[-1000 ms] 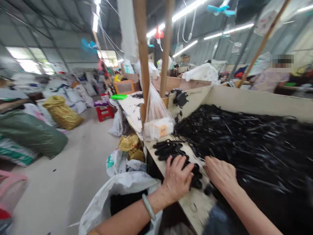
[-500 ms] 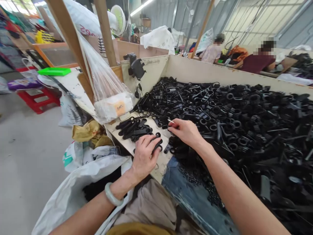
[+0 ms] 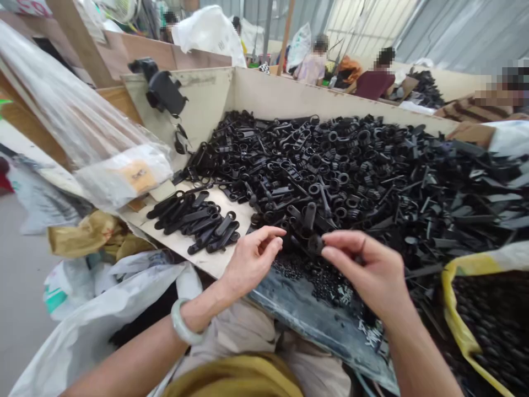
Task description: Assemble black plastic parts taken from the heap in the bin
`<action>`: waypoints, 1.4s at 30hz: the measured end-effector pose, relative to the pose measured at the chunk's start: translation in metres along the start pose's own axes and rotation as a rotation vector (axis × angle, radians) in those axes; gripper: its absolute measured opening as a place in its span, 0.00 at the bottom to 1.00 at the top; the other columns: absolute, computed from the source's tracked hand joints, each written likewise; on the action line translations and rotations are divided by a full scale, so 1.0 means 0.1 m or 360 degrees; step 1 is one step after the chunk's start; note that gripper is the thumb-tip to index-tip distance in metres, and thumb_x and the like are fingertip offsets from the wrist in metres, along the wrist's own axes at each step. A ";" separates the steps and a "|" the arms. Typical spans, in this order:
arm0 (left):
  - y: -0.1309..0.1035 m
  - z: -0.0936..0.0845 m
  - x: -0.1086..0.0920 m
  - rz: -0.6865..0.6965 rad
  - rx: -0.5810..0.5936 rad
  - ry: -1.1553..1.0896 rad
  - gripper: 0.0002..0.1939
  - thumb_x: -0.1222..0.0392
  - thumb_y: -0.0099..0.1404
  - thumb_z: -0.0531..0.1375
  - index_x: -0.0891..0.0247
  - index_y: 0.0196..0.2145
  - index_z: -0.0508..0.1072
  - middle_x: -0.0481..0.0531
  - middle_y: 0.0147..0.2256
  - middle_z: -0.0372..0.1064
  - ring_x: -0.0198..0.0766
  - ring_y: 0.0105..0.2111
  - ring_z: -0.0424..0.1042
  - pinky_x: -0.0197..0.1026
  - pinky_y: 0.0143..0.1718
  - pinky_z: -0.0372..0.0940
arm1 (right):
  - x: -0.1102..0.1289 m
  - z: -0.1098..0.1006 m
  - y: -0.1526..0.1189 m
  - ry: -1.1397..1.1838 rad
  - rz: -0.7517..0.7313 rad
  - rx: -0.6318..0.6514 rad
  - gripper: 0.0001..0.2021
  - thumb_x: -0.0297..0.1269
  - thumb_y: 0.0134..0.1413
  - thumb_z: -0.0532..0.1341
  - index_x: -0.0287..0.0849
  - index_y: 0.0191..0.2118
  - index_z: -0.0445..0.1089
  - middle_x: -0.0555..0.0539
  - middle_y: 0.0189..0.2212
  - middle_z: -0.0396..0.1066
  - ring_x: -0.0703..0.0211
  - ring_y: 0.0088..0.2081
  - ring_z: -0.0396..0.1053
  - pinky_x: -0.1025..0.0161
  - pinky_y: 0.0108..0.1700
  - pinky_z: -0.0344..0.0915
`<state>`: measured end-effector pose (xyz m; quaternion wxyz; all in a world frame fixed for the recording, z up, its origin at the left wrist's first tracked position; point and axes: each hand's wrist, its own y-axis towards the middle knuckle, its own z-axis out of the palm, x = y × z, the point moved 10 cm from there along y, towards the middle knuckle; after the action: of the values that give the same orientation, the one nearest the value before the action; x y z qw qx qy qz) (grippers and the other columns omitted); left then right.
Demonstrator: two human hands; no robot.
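My right hand (image 3: 367, 267) pinches a small round black plastic piece (image 3: 316, 245) between thumb and fingertips, above the front of the heap. Left of it hovers my left hand (image 3: 254, 258), fingers loosely curled, with a small gap between thumb and forefinger and nothing visible in them. Beside the left hand, a group of long black plastic parts with ringed ends (image 3: 202, 220) lies lined up on the pale board (image 3: 173, 238). A large heap of loose black plastic parts (image 3: 297, 160) fills the bench beyond both hands.
Small dark pieces and pale screws (image 3: 372, 333) lie on a blue-grey sheet (image 3: 297, 317) at the front edge. A yellow-rimmed sack (image 3: 448, 292) stands right, a white sack (image 3: 70, 342) left. A plastic bag (image 3: 119, 171) hangs left. Several people sit beyond the bench wall (image 3: 330, 105).
The view has swung right. My left hand has left the lined-up parts and moved right; my right hand has come back towards me and now holds the round piece instead of a thin shiny item.
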<state>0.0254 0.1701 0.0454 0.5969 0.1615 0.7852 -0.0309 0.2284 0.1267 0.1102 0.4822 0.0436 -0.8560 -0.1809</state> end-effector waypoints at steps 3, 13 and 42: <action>-0.13 0.29 0.05 -0.0028 0.0180 0.0088 0.12 0.58 0.72 0.58 0.60 0.46 0.79 0.47 0.31 0.77 0.35 0.28 0.72 0.37 0.31 0.64 | -0.37 0.13 -0.55 -0.0095 0.0182 0.0195 0.07 0.41 0.56 0.69 0.46 0.38 0.82 0.50 0.29 0.80 0.63 0.22 0.67 0.67 0.24 0.64; 0.08 0.64 -0.57 0.0964 0.0225 0.1139 0.12 0.66 0.75 0.55 0.63 0.48 0.77 0.53 0.39 0.75 0.43 0.40 0.71 0.44 0.44 0.67 | -0.86 0.17 -1.11 -0.0463 0.0353 0.0447 0.10 0.42 0.66 0.61 0.48 0.43 0.79 0.51 0.36 0.82 0.58 0.29 0.74 0.63 0.32 0.68; 0.32 1.12 -0.88 0.1391 0.0751 0.1176 0.05 0.63 0.72 0.61 0.61 0.39 0.78 0.50 0.37 0.77 0.39 0.39 0.75 0.46 0.45 0.59 | -0.63 0.09 -1.35 -0.0356 0.0205 0.0006 0.11 0.38 0.72 0.55 0.45 0.49 0.73 0.46 0.38 0.77 0.57 0.36 0.76 0.63 0.36 0.68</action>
<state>0.1594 0.1545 0.1017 0.1911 0.5960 0.7732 0.1017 0.2406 0.0194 0.0077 0.3942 -0.0310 -0.9058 -0.1519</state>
